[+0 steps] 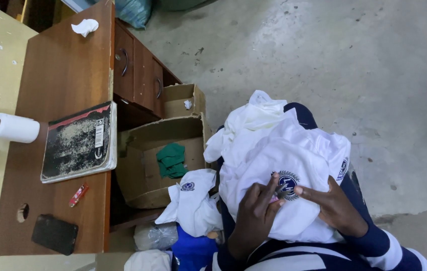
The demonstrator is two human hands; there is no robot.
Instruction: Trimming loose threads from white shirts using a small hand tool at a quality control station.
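Note:
A pile of white garments (273,145) lies on my lap. The top one bears a round blue emblem (288,178). My left hand (254,216) rests on the cloth just left of the emblem and pinches a small grey, pink-handled cutting tool (279,193) whose tip touches the emblem's lower edge. My right hand (335,207) grips the same garment from the right, its forefinger stretched toward the emblem. Both sleeves are dark blue with white stripes.
At left stands a brown wooden desk (63,75) carrying a worn book (79,141), a paper roll (12,128), a dark phone (54,234), a red lighter (78,194) and crumpled tissue (86,26). An open cardboard box (143,175) holds green cloth (171,160). Another white garment (193,203) hangs beside it. Concrete floor (324,55) lies beyond.

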